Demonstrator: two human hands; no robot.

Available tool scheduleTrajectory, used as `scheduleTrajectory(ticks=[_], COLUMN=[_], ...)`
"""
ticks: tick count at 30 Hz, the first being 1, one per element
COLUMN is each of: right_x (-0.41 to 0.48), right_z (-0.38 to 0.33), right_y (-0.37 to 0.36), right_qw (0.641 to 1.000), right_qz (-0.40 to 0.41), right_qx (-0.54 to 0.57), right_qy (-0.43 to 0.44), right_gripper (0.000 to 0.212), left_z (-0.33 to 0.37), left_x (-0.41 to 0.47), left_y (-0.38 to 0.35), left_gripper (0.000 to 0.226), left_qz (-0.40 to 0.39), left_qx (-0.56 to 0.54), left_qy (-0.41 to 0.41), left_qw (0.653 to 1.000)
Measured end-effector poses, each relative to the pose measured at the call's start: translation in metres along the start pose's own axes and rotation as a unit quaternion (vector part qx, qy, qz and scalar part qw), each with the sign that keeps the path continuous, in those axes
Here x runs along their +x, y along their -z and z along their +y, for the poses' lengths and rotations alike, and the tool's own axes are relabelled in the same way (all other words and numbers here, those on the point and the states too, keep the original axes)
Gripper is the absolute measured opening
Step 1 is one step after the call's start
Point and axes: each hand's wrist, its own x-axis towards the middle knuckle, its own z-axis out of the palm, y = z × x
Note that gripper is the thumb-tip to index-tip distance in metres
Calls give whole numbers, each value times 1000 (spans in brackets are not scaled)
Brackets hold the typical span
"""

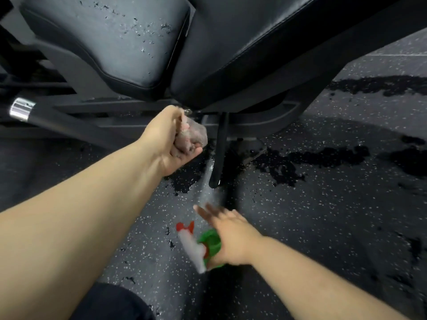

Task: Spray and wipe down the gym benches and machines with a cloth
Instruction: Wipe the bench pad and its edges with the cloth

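Cloth (193, 135): bunched in left hand (166, 139), fingers curled round it, at bench frame (129, 107).
Spray bottle (209, 244): green, low over floor (323, 227), under right hand (231, 236).
Right hand: fingers stretched forward; grip lost in blur.
Seat pad (111, 47): droplets present; judged best wiped in overlapping strokes.
Writing: none legible.

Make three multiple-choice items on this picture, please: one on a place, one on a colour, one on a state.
1. Where is the cloth?
A on the floor
B in the left hand
C in a bucket

2. What colour is the body of the spray bottle?
A blue
B green
C yellow

3. How is the seat pad?
A speckled with droplets
B torn open
C covered by a towel

Key: B, the fingers curl round it; B, green shows beside the right hand; A, small drops dot its surface.
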Motion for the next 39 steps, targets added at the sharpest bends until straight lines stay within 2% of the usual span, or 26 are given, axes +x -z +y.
scheduleTrajectory(ticks=[2,5,7,10,12,15,17,20,22,25,30,33,37,39], right_x=[3,12,16,8,-3,-16,-20,-26,-36,-57,-101,-133,-181,-206], right_z=[-7,-26,-35,-32,-27,-33,-39,-34,-24,-12,-5,-2,5,11], right_y=[-14,-20,-21,-17,-2,43,75,111,130,152,182,203,234,248], right_qw=[996,974,963,938,900,834,819,810,802,805,802,796,784,777], right_qz=[87,211,241,262,323,423,456,495,514,517,529,541,558,568], right_qx=[29,79,102,199,272,350,346,311,290,261,218,198,171,148], right_qy=[10,-20,-59,-111,-110,-55,-20,-55,-90,-129,-174,-187,-210,-226], right_gripper=[114,87,75,69,56,46,33,12,12,15,20,18,17,18], left_z=[-4,-7,-4,0,-1,0,1,-2,-3,-3,-8,-10,-3,3], left_x=[3,14,19,20,18,19,19,16,10,4,-23,-44,-73,-90], left_y=[-7,-4,3,9,7,2,-4,-14,-19,-31,-68,-92,-124,-140], left_gripper=[18,16,18,16,14,10,6,4,13,29,23,22,33,29], left_qz=[-16,10,7,-8,-20,5,31,63,64,15,-16,-67,-123,-164], left_qx=[37,63,34,-8,-22,-29,-25,-7,13,38,37,66,93,103], left_qy=[-7,-21,-52,-76,-82,-102,-119,-138,-155,-163,-160,-176,-198,-204], left_qw=[999,998,998,997,996,994,992,988,986,986,986,980,968,960])
